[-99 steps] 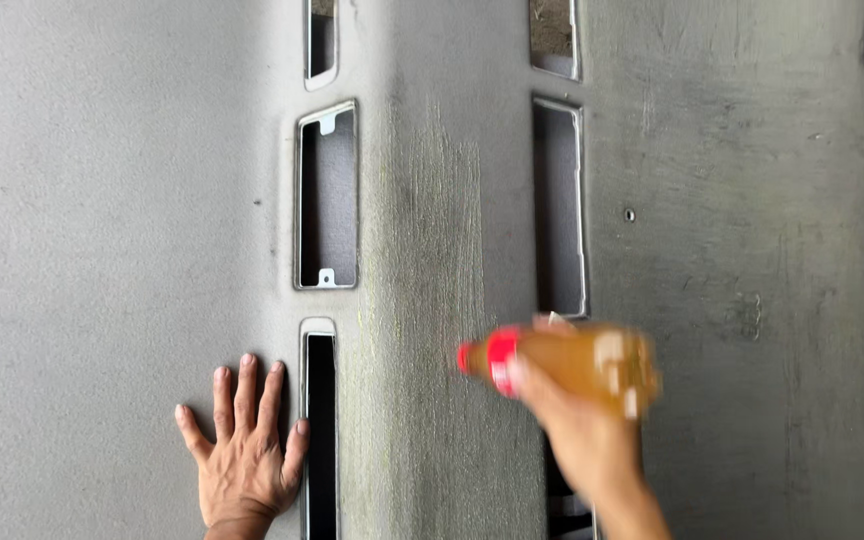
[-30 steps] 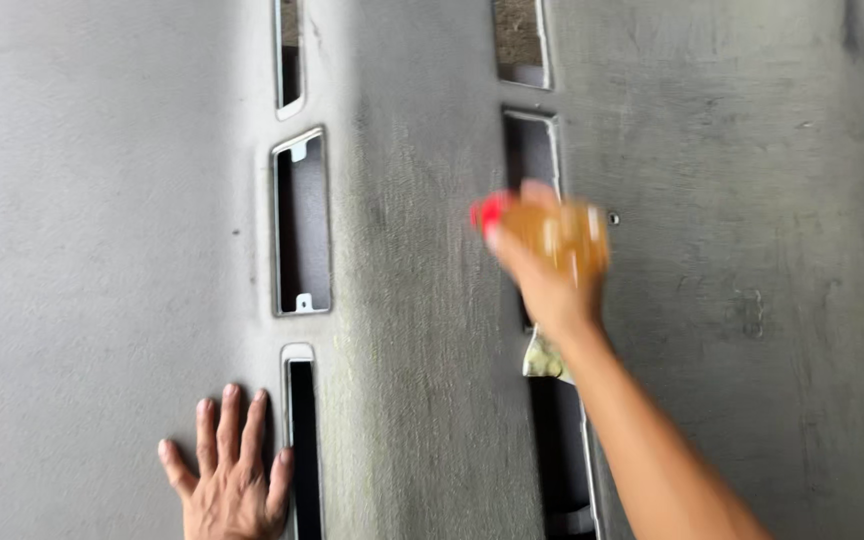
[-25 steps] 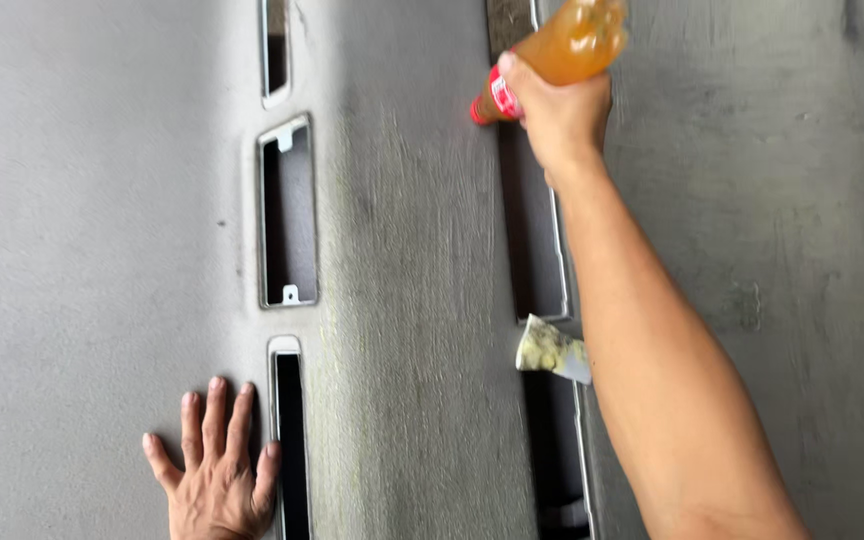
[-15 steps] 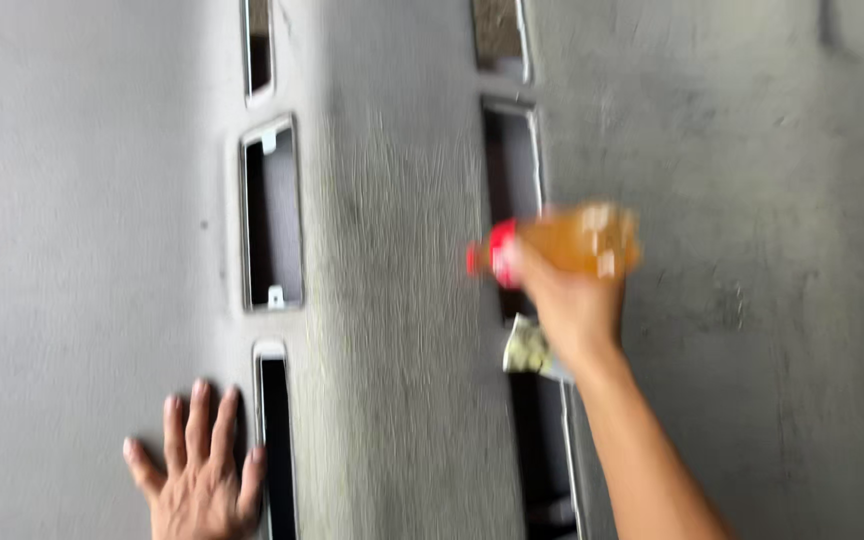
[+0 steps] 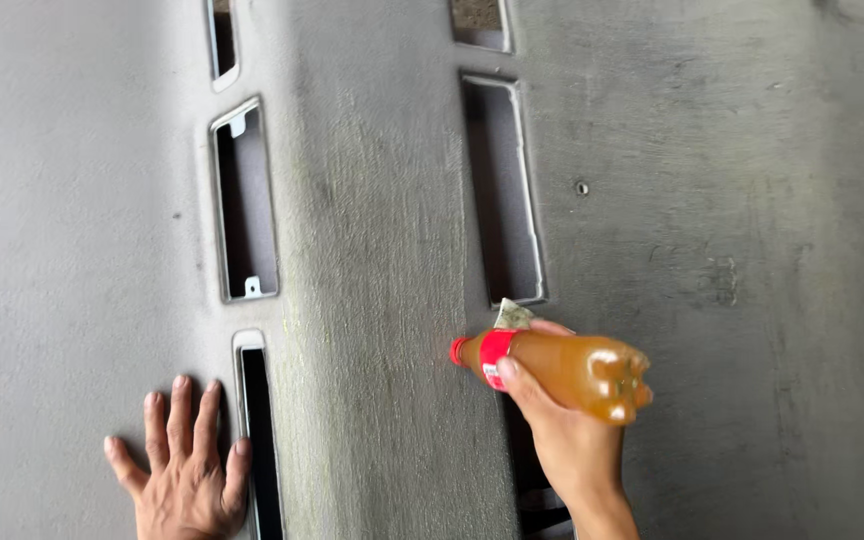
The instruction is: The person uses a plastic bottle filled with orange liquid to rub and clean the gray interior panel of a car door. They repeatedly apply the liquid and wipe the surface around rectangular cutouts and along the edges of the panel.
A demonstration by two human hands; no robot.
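Note:
My right hand [image 5: 574, 440] grips a plastic bottle [image 5: 562, 368] of amber liquid with a red cap and red band, its cap pointing left at the grey fabric panel [image 5: 382, 250]. A small pale cloth or sponge [image 5: 512, 315] shows just behind the bottle, at the lower end of a rectangular slot [image 5: 502, 190]. My left hand [image 5: 184, 465] lies flat with fingers spread on the panel at lower left, beside a narrow dark slot [image 5: 257, 440].
The grey panel has more rectangular cut-outs: one at the centre left [image 5: 245, 200], one at the top left [image 5: 222, 40], one at the top centre [image 5: 480, 22]. A small round fastener [image 5: 580, 187] sits right of the middle slot. The central strip looks damp and yellowish.
My right hand swung the bottle up toward the top slot and brought it back down to the lower end of the middle slot. My left hand stayed flat on the panel.

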